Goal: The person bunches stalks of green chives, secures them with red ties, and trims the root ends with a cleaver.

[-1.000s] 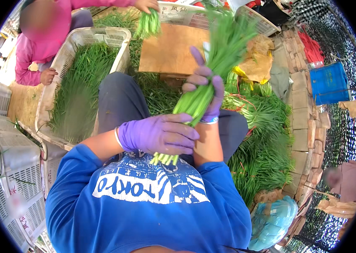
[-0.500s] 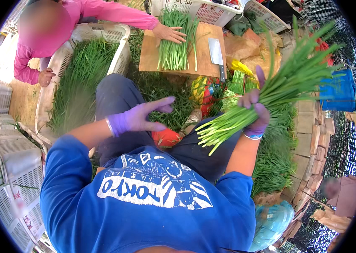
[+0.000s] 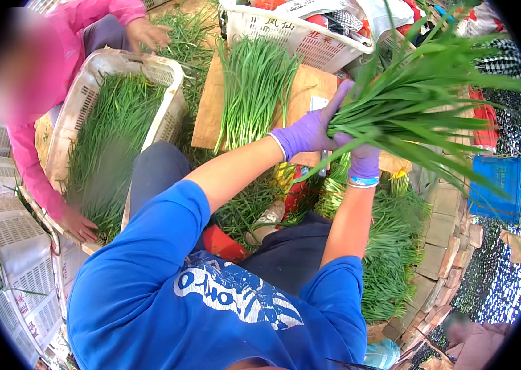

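My right hand (image 3: 364, 161), in a purple glove, is closed around a large bunch of garlic chives (image 3: 408, 102), whose leaves fan out to the far right. My left hand (image 3: 311, 131), gloved the same way, is at the cut end of the bunch with its fingers closing on the stalks; some fingers are hidden. Beyond my left forearm lies another pile of garlic chives (image 3: 254, 86) on a wooden board (image 3: 206, 123). A cleaver (image 3: 318, 103) lies at the board's right side, mostly covered by my left hand.
A white crate (image 3: 177, 92) of chives stands at left, with a pink-sleeved person's hands (image 3: 147, 34) near it. Another white crate (image 3: 297, 37) sits behind the board. More chives (image 3: 390, 253) lie right of my legs, beside bricks (image 3: 442, 222) and a blue bin (image 3: 498, 188).
My left hand has swung right and forward to meet the bunch. My right hand has turned the bunch. The other person's hand has left the chives on the board.
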`<state>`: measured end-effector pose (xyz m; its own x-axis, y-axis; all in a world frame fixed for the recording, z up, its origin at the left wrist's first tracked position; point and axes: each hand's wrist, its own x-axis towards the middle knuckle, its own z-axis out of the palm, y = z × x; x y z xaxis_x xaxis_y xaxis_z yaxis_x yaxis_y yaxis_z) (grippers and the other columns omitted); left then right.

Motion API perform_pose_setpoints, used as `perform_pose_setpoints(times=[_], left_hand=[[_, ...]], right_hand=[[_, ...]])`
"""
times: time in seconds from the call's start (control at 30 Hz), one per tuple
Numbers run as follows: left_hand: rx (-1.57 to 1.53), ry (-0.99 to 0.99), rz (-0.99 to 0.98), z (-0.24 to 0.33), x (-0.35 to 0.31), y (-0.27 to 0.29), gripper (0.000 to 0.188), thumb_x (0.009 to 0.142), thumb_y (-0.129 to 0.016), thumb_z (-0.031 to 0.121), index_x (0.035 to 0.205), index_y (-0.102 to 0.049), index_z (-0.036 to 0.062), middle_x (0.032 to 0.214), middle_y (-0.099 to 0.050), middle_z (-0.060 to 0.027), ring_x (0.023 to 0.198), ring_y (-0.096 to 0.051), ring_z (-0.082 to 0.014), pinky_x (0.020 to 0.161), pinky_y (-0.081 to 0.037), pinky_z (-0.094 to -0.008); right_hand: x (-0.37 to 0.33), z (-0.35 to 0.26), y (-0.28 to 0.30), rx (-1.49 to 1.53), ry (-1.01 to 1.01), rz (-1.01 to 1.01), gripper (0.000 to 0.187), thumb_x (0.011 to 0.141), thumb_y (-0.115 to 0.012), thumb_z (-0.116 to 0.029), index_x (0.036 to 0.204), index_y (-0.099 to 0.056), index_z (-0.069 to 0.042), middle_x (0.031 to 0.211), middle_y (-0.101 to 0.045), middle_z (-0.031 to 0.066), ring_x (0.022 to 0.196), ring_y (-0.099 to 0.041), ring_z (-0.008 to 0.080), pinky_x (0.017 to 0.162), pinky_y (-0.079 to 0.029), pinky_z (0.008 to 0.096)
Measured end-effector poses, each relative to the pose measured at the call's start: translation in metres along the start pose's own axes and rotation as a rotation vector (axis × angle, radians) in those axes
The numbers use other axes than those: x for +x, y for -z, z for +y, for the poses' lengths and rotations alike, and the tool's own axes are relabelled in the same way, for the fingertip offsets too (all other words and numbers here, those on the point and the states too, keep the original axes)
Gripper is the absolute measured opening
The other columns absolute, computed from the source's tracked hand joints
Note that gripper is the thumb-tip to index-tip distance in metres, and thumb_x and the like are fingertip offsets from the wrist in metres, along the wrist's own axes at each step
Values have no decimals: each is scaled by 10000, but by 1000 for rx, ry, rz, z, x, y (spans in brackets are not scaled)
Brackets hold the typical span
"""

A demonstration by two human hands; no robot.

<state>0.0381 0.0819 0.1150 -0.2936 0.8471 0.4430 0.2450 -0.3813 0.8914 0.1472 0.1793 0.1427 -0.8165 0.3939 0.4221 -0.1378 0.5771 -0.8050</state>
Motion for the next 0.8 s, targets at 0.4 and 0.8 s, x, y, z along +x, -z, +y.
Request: perform_pose_setpoints(times=[0.4,0.8], left_hand=[[691,32,-90,-38,11,-17,446,736,-595,214,1153,-495,88,1220,-432,-150,1124,-411,-288,954,-308,-414],[1143,-35,-521,-36,-45,123,518,776,-554,220,1268,-393,210,1104,-560,-52,1050,-504,-251,959,-349,-396]], right_hand=[[17,65,-25,-112,-242,329,448,673,-688,-97,1075,-516,-1,949,-584,60,825,-542,153,765,-443,283],[-109,-21,22,521,-341,969,499,766,-498,-3,1245,-372,54,691,-507,40,653,-475,118,711,-432,261]])
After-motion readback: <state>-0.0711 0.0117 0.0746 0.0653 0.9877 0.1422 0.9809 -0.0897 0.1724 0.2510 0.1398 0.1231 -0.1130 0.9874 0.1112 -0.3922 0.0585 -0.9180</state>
